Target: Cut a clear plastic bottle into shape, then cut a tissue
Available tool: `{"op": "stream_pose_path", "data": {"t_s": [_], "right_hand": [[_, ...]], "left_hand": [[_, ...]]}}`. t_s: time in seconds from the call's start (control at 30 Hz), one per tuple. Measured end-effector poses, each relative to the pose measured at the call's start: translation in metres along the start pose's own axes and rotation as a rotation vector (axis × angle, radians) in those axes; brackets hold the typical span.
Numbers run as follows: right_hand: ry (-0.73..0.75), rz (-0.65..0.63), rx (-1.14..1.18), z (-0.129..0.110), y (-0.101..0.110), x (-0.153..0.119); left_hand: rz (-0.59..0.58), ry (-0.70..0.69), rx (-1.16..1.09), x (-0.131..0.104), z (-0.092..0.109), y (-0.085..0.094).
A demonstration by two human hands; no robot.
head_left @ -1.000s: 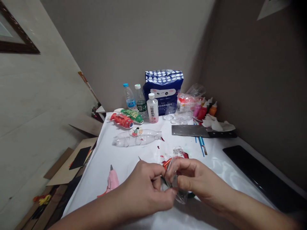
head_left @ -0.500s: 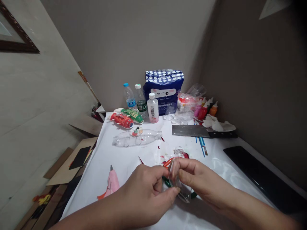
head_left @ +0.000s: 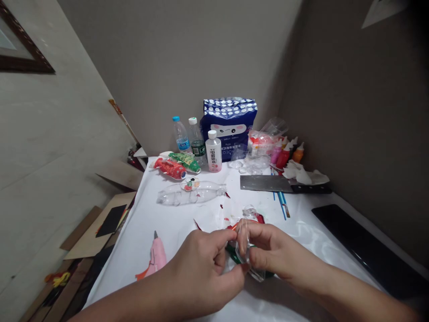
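Observation:
Between both hands is a bent piece of clear plastic (head_left: 244,246). My left hand (head_left: 211,268) pinches its near left edge with thumb and index finger. My right hand (head_left: 278,250) grips it from the other side, fingers curled over the top. Behind the hands lie dark green pieces (head_left: 233,254) and red bits, partly hidden. A clear plastic bottle (head_left: 192,194) rests on its side farther back, a small painted palette by it. Left of my left hand, a pink hot glue gun (head_left: 157,257) lies on the white table cover (head_left: 124,268).
A cleaver (head_left: 264,182) lies at the back right, with blue paintbrushes (head_left: 282,205) beside it. Upright bottles (head_left: 213,152), a blue bag (head_left: 229,127) and paint bottles (head_left: 283,156) stand along the back. Red and green fish-shaped crafts (head_left: 170,168) sit back left. A black slab (head_left: 362,246) lies right.
The clear plastic piece has turned and flexed slightly between my fingers. Both hands keep nearly the same place and grip; the other things have not moved.

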State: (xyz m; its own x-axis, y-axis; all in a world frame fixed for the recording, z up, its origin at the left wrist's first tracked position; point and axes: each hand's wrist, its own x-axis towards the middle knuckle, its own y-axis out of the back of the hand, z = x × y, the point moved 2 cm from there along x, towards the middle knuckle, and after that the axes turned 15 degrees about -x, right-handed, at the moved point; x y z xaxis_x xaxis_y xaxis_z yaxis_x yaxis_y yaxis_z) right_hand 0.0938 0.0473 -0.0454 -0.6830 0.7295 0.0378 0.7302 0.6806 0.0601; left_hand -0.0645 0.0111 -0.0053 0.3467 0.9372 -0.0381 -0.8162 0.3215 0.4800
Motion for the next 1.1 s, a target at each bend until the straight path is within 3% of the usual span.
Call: {"op": "stream_pose_path", "data": {"t_s": [0.43, 0.77, 1.1], "right_hand": [[-0.071, 0.071, 0.068, 0.009, -0.012, 0.001], [-0.048, 0.230, 0.120, 0.013, -0.016, -0.001], [0.037, 0.173, 0.176, 0.014, -0.017, 0.000]], "left_hand": [[-0.033, 0.117, 0.085, 0.000, -0.004, -0.002], [-0.083, 0.192, 0.114, 0.001, 0.003, -0.001], [-0.115, 0.253, 0.086, -0.006, -0.001, -0.006]]}}
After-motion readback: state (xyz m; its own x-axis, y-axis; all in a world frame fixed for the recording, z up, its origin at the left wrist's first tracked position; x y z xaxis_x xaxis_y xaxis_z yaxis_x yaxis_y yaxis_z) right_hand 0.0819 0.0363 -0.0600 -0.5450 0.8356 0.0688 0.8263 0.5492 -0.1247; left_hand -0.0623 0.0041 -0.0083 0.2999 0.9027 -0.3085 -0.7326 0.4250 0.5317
